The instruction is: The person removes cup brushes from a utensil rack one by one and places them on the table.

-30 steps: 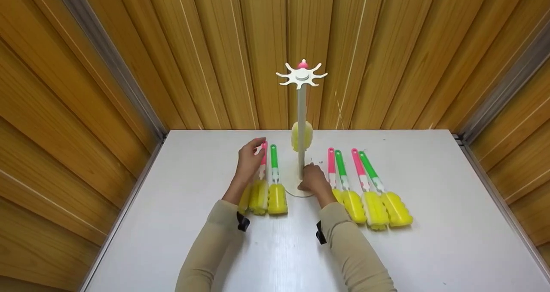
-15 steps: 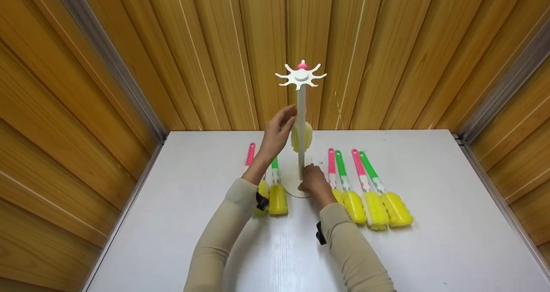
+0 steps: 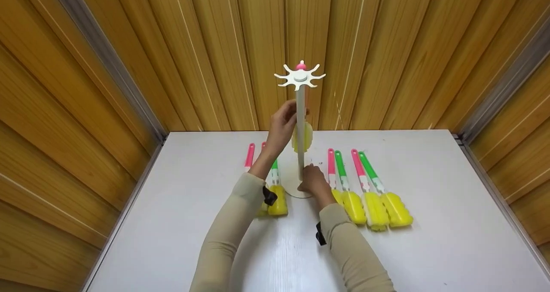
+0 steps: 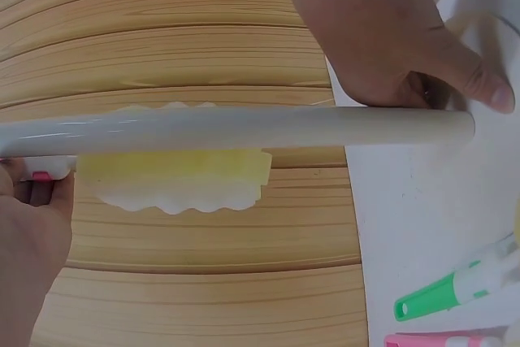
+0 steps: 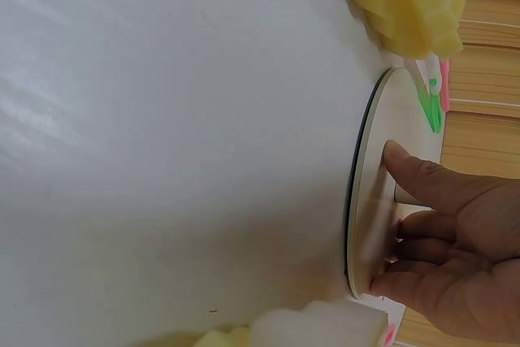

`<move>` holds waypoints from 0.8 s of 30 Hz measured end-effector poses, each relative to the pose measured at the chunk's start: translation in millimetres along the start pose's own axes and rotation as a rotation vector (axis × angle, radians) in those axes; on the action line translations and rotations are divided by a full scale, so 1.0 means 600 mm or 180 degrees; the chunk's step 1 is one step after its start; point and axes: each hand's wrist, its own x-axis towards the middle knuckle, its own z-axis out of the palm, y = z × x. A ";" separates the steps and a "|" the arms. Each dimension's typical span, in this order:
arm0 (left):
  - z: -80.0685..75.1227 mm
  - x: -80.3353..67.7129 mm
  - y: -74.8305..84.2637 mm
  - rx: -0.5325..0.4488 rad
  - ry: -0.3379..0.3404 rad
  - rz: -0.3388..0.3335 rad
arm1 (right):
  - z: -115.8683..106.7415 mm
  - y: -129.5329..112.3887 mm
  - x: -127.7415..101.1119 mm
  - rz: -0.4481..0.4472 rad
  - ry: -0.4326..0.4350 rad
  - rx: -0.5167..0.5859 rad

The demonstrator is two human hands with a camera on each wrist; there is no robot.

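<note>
Hanging sponge brush (image 3: 303, 137) upright, head down

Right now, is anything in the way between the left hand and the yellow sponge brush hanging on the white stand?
Only the white stand's pole partly crosses in front of the hanging yellow sponge brush in the head view. The left hand is already at the brush's pink handle end, and the right hand presses the round base.

White table (image 3: 180, 223) bears sponge brushes (image 3: 374, 197); perhaps seven.
</note>
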 end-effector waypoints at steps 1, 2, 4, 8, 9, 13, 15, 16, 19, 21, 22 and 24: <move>0.001 0.000 0.000 0.0019 0.0006 0.0013 | 0.000 0.001 0.000 0.0014 -0.0009 0.0025; 0.001 0.000 -0.001 0.0028 0.0007 0.0029 | -0.001 0.001 0.000 0.0031 -0.0020 0.0053; 0.000 0.001 -0.002 0.0055 0.0005 0.0052 | -0.002 0.001 -0.002 0.0071 -0.0039 0.0120; -0.002 0.001 0.000 0.0086 -0.0002 0.0039 | -0.003 0.000 -0.001 0.0116 -0.0054 0.0162; -0.003 0.000 0.001 0.0100 0.0002 0.0009 | -0.003 0.001 0.000 0.0128 -0.0053 0.0170; -0.008 -0.002 0.007 0.0227 0.0087 -0.0146 | 0.001 -0.001 0.002 0.0142 -0.0043 0.0177; -0.011 -0.003 0.012 0.0304 0.0162 -0.0208 | 0.001 -0.002 0.001 0.0127 -0.0034 0.0172; -0.012 -0.004 0.014 0.0328 0.0197 -0.0229 | 0.001 -0.002 0.000 0.0110 -0.0028 0.0156; -0.015 -0.005 0.020 0.0367 0.0280 -0.0261 | -0.001 -0.003 -0.003 0.0040 0.0002 0.0058; -0.015 -0.004 0.021 0.0369 0.0307 -0.0251 | -0.002 -0.004 -0.005 0.0010 0.0015 -0.0020; -0.015 -0.004 0.021 0.0375 0.0312 -0.0240 | -0.002 -0.004 -0.006 -0.0012 0.0022 -0.0066; -0.013 -0.003 0.022 0.0389 0.0331 -0.0223 | -0.002 -0.004 -0.006 -0.0023 0.0023 -0.0114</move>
